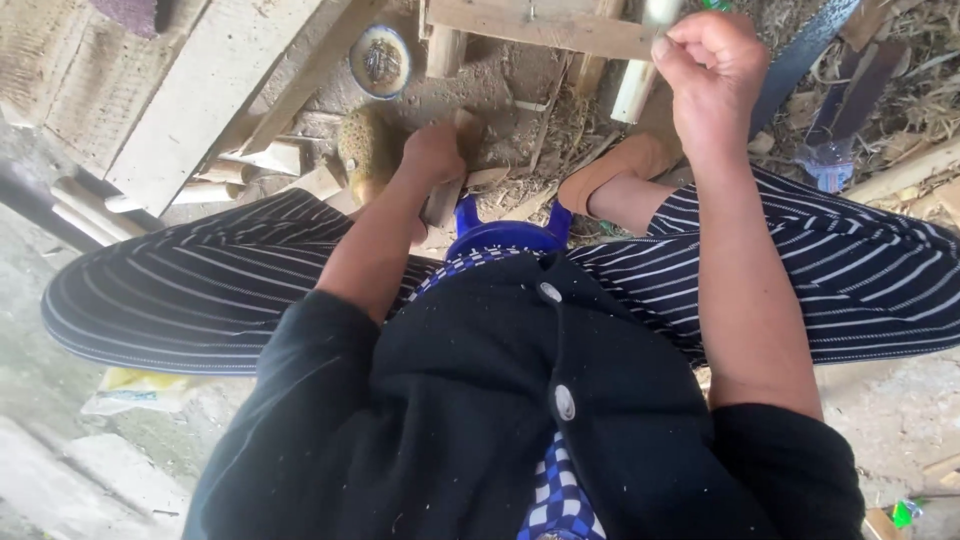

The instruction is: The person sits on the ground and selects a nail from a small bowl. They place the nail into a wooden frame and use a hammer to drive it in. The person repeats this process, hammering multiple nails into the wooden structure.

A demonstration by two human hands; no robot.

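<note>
**Both hands closed on wood pieces, seated over littered floor**

Left hand (432, 152): grip is closed around a short flat wooden piece (452, 175), held low between the knees, piece pointing down toward the floor. Fingers are wrapped over the top end; only the ends of the piece are seen.

Right hand (712, 62): raised at far right, fist closed on a pale round stick (638, 88). The stick is seen just below and left of the fist, tilted. What lies inside the fist is hidden.

The hands are kept well apart, the left nearer the scene centre and lower, the right higher and farther.

A blue stool (500, 235) is seen under the person, between striped trouser legs (190, 290). A tan shoe (620, 165) is planted right of the stool, near the stick's lower end.

Far side: a wooden frame bar (540, 28) is laid across the top, just left of the right hand. A small round bowl (380, 60) with dark contents is set on the dirt floor (480, 85), far left of the left hand. A broad plank (200, 95) is leaned diagonally at far left, with short cut offcuts (270, 160) below it. Shavings and straw (930, 100) are scattered at far right.
</note>
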